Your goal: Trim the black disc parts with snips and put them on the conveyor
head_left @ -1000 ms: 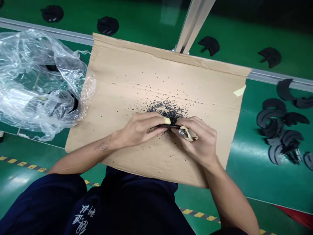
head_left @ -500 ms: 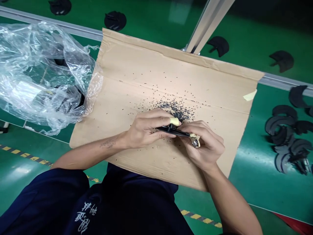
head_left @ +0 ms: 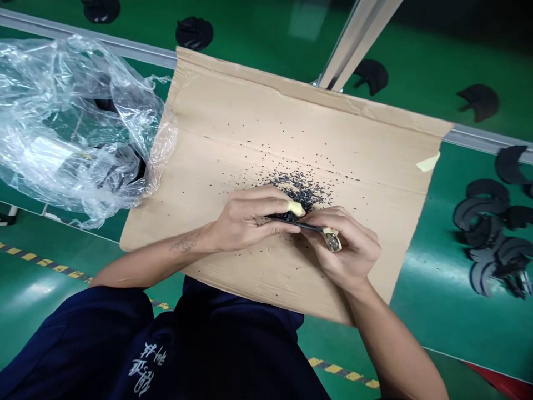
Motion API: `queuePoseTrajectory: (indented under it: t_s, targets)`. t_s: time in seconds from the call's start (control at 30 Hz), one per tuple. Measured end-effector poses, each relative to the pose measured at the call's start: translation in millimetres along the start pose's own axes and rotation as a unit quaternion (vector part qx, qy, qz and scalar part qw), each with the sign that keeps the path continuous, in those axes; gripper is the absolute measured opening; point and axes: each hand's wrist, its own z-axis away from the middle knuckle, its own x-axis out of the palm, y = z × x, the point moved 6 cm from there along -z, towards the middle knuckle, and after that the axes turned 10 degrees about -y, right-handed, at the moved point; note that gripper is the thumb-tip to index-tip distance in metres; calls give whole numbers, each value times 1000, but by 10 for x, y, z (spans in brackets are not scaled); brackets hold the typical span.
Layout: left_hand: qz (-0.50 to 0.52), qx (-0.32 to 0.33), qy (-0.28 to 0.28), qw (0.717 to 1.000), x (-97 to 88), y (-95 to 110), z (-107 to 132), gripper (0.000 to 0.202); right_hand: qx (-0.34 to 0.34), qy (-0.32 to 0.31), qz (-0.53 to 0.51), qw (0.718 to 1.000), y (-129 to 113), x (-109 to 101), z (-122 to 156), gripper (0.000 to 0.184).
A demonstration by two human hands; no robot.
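Low over the middle of the cardboard sheet (head_left: 233, 122), both hands meet at a thin black plastic part (head_left: 311, 226). My left hand (head_left: 245, 219) pinches it between thumb and fingers, with yellow tape (head_left: 295, 208) wrapped round a fingertip. My right hand (head_left: 350, 244) is closed at the part's right end, around a small tool with a shiny metal end (head_left: 333, 241). Yellow wrapping shows beside that metal end; the rest of the tool is hidden by the fingers. Just beyond the hands lies a pile of tiny black bits (head_left: 302, 191), scattered outward over the cardboard.
Clear plastic bagging (head_left: 83, 133) with dark things inside lies at the left, overlapping the cardboard's edge. Several black curved parts (head_left: 485, 222) are heaped on the green surface at the right. More black parts (head_left: 195, 33) lie beyond the metal rail (head_left: 137, 51). A post (head_left: 358, 39) rises at the back.
The black part has tilted slightly and shows more edge-on between the hands. Both hands keep nearly the same place and hold.
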Motion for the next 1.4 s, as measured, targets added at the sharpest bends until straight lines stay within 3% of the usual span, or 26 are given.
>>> queuePoseTrajectory:
  t_s: [0.13, 0.23, 0.33, 0.43, 0.6, 0.7, 0.83, 0.93, 1.4]
  targets:
    - [39, -40, -51, 997, 79, -32, -16, 30, 56, 7, -37, 998, 58, -6, 0, 10]
    - [44, -76, -39, 995, 73, -77, 5, 26, 71, 2, -36, 997, 74, -39, -3, 13]
    - [5, -54, -22, 998, 41, -73, 23, 23, 49, 7, 10, 999, 46, -98, -15, 21]
    - [-25, -16, -41, 999, 64, -52, 37, 23, -2, -2, 37, 999, -5, -106, -27, 28]
    - [17, -18, -62, 998, 91, -50, 38, 40, -51, -29, 28, 998, -29, -49, -22, 20]
    - [123, -78, -70, 987, 82, -117, 18, 48, -58, -36, 23, 997, -30, -42, -17, 19]
    - [218, -179, -93, 955, 108, -236, 19, 26, -68, -58, 28, 996, -43, -27, -4, 19]
    - [269, -209, -114, 933, 142, -270, 28, 20, -74, -63, 40, 994, -51, -18, 6, 18]
    - [245, -140, -132, 950, 109, -186, -15, 12, -138, -71, 86, 984, -126, -29, 16, 12]
